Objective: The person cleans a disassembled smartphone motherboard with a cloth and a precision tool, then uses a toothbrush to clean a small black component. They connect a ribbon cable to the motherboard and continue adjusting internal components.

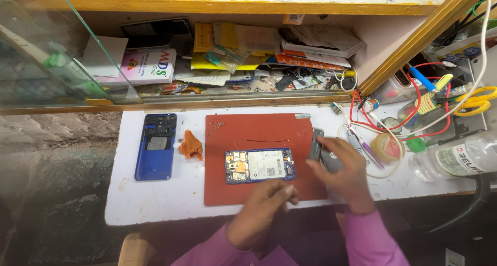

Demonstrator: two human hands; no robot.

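While the white worktop (155, 204) carries everything, the red rectangular mat (248, 129) sits at its centre. On the mat's lower half lies the opened blue phone (260, 165), board and pale battery exposed, long side left to right. Left hand (261, 211) rests just below the phone at the mat's near edge, fingers curled loosely inward; whether anything is pinched in them cannot be told. Right hand (344, 170) lies just right of the phone, over the mat's right edge, fingers closed around a dark grey flat part (317, 144). Blue back cover (156, 147) lies well left of the mat, an orange crumpled scrap (191, 146) between them. Clear plastic bottle (455, 160), white label, lies on its side at far right. On the shelf behind: a white box with coloured print (142, 67), yellow packets (222, 46).
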